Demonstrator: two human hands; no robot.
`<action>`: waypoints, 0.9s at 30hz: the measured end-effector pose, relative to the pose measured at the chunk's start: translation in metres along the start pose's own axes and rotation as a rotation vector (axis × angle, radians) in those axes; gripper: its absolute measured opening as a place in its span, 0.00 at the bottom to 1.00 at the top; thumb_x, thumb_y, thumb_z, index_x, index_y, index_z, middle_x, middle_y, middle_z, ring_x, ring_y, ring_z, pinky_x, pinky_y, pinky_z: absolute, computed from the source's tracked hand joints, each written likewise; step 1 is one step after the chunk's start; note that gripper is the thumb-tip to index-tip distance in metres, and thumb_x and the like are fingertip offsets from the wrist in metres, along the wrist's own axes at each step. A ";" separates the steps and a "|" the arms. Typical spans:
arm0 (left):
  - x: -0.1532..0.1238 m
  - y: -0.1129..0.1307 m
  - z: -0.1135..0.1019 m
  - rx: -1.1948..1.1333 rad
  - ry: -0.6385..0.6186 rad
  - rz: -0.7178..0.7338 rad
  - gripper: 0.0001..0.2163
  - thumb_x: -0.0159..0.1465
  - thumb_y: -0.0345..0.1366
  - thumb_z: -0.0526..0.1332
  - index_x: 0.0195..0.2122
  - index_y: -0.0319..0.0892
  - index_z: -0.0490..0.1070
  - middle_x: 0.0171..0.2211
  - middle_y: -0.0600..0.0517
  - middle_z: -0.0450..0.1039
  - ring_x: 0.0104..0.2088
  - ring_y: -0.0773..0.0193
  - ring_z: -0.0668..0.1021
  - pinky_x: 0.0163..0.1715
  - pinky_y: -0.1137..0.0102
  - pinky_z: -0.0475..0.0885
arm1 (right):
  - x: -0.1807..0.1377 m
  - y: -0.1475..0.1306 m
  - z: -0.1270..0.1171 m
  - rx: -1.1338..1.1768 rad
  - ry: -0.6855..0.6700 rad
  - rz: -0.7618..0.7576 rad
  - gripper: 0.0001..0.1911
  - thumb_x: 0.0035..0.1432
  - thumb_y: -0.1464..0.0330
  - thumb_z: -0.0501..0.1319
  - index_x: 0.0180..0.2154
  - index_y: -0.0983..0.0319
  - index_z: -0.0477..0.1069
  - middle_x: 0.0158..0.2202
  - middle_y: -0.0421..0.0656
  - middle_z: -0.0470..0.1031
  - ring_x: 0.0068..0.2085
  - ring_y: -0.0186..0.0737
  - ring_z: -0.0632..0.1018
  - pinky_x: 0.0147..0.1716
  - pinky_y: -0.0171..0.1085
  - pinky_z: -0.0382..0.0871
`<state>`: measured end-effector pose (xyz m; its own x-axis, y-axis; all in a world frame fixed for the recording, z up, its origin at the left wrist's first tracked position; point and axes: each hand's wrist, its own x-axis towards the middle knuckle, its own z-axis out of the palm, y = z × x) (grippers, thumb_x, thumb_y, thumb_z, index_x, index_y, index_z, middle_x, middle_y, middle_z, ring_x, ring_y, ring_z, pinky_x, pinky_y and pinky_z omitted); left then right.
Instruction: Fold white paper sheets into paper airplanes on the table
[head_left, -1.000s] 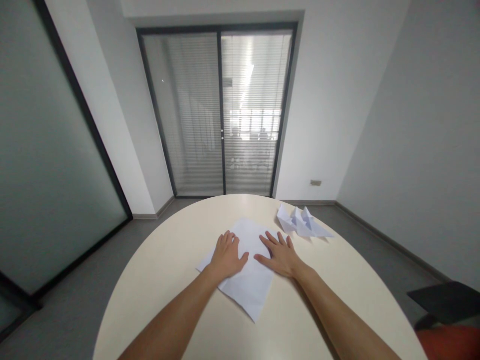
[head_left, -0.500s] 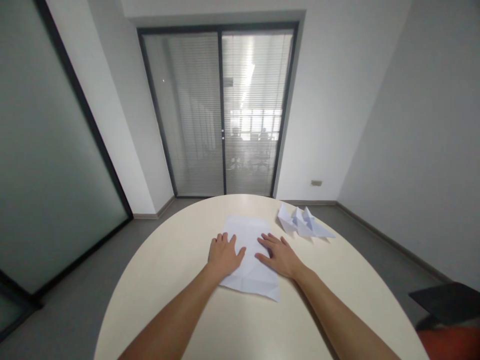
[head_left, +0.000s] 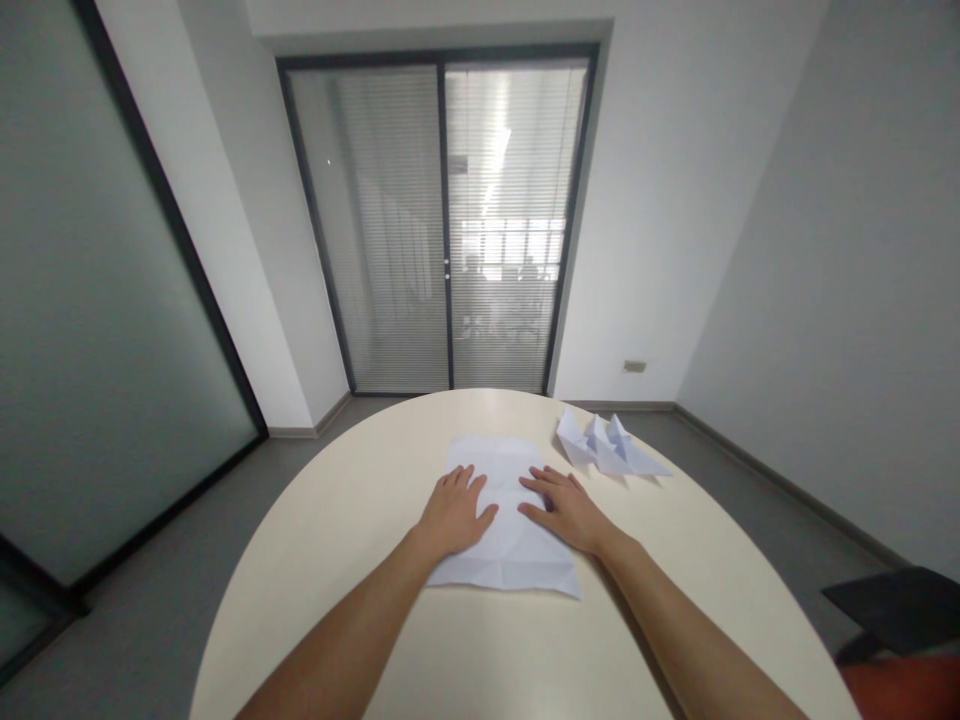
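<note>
A creased sheet of white paper (head_left: pixel 504 545) lies on the pale round table, its near edge lifting slightly. My left hand (head_left: pixel 455 508) rests flat on the sheet's left side, fingers stretched out and thumb spread. Over the right side lies my right hand (head_left: pixel 564 508), also open, fingers pointing left across the paper. Parts of both side edges are hidden beneath the hands. Beyond my right hand sit folded white paper boats (head_left: pixel 609 445), close together, near the table's far right edge.
The round cream table (head_left: pixel 315 590) fills the lower middle. Past it stands a glass door (head_left: pixel 442 230) with blinds. At the lower right is a black and red chair (head_left: pixel 900 640). A frosted glass panel (head_left: pixel 90 300) is on the left.
The near edge of the paper looks wider and flatter than before. My left hand has shifted slightly to the right, and my right hand a little to the right. The boats have stayed put.
</note>
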<state>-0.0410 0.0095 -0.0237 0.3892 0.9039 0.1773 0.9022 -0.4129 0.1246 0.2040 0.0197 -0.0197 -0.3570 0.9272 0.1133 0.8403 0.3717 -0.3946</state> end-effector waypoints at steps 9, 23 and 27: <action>0.002 -0.004 0.000 -0.023 0.112 0.060 0.21 0.68 0.45 0.54 0.58 0.42 0.68 0.59 0.42 0.68 0.59 0.50 0.69 0.59 0.58 0.63 | 0.006 0.012 0.005 -0.019 0.145 -0.105 0.26 0.61 0.49 0.59 0.53 0.57 0.76 0.59 0.49 0.73 0.63 0.55 0.67 0.62 0.54 0.57; 0.007 -0.011 -0.001 -0.095 0.156 0.151 0.11 0.68 0.38 0.56 0.46 0.44 0.74 0.44 0.48 0.77 0.47 0.55 0.75 0.49 0.63 0.69 | 0.008 0.013 0.002 0.044 0.245 -0.239 0.16 0.67 0.58 0.55 0.42 0.57 0.78 0.45 0.46 0.81 0.54 0.52 0.75 0.58 0.51 0.60; 0.007 -0.015 -0.002 -0.118 0.140 0.102 0.11 0.69 0.35 0.54 0.45 0.45 0.75 0.43 0.48 0.78 0.46 0.56 0.77 0.48 0.65 0.70 | 0.004 0.013 -0.003 0.075 0.188 -0.146 0.18 0.67 0.56 0.52 0.38 0.57 0.77 0.39 0.45 0.82 0.42 0.48 0.80 0.53 0.48 0.64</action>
<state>-0.0519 0.0221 -0.0225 0.4399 0.8360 0.3280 0.8285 -0.5188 0.2109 0.2144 0.0280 -0.0217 -0.3840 0.8588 0.3392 0.7501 0.5044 -0.4277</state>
